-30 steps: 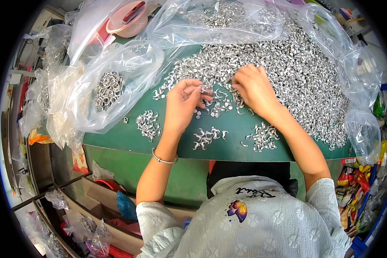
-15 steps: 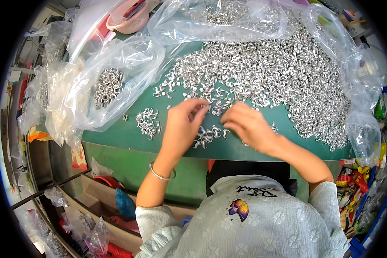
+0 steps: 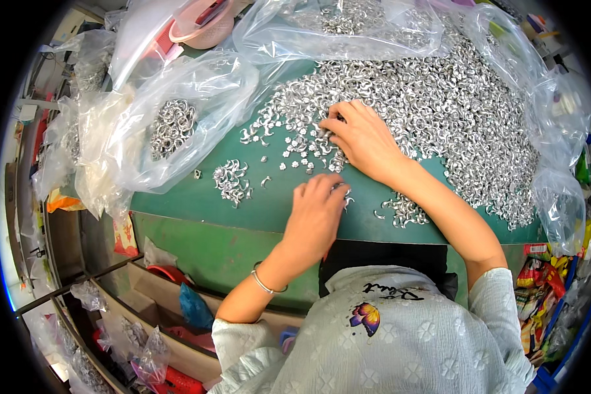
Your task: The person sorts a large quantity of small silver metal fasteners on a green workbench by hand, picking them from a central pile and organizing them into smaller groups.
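Small curved silver metal pieces form a big heap (image 3: 466, 125) across the green tabletop (image 3: 368, 226). My right hand (image 3: 368, 139) reaches to the heap's left edge, fingers and thumb bent together over the pieces; what lies between the fingertips is hidden. Nearer the front edge, my left hand (image 3: 316, 213) is curled closed, with a curved silver piece (image 3: 348, 198) poking out by its fingertips. Left of it sits a small pile of curved pieces (image 3: 231, 182), with a single one (image 3: 265, 181) beside it. Another small pile (image 3: 404, 211) lies below my right forearm.
A clear plastic bag (image 3: 134, 167) holding silver rings (image 3: 173, 128) lies at the left. Another clear bag (image 3: 387, 39) with metal parts is at the back, near a pink basket (image 3: 207, 31). Plastic sheeting (image 3: 558, 164) borders the right side. Below left stands an open drawer (image 3: 148, 292).
My right hand has moved away from me, onto the heap's edge. My left hand has shifted right and nearer, over the place where loose pieces lay. The small pile at the right is now uncovered.
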`<state>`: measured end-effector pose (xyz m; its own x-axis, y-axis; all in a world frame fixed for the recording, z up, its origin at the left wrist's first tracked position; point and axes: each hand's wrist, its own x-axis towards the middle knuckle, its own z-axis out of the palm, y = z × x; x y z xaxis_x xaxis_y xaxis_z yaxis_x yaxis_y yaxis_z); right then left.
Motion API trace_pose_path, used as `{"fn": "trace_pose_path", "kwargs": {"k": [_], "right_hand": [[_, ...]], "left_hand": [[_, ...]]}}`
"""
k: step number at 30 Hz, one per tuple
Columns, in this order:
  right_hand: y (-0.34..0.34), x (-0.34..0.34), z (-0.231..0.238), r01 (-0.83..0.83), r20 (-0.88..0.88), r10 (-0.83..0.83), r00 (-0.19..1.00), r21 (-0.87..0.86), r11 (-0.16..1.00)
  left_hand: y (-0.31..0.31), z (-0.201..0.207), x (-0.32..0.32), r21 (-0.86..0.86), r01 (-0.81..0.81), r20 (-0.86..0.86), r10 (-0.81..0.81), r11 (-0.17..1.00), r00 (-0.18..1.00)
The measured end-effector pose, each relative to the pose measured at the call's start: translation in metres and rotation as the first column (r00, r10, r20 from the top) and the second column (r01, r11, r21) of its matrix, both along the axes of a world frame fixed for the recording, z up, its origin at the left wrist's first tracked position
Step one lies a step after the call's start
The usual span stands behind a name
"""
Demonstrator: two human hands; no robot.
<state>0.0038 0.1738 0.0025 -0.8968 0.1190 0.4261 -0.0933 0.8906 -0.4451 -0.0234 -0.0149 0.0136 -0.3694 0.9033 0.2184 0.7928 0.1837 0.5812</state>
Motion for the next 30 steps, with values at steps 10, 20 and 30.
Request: {"fn": "trace_pose_path", "kwargs": {"k": [10, 20, 30], "right_hand": [[0.025, 0.016, 0.011, 0.279, -0.016, -0.282, 0.959, 0.217, 0.935], [0.024, 0.015, 0.013, 0.23, -0.011, -0.232, 0.973, 0.165, 0.959], [0.03, 0.025, 0.02, 0.189, 0.142, -0.202, 0.969, 0.105, 0.976]], "left_hand": [[0.023, -0.005, -0.048, 0.13, -0.19, -0.132, 0.207, 0.973, 0.969], [0.039, -0.005, -0.069, -0.017, -0.123, -0.191, 0.117, 0.992, 0.975], [0.038, -0.003, -0.073, 0.052, -0.12, -0.089, 0.125, 0.991, 0.988]]}}
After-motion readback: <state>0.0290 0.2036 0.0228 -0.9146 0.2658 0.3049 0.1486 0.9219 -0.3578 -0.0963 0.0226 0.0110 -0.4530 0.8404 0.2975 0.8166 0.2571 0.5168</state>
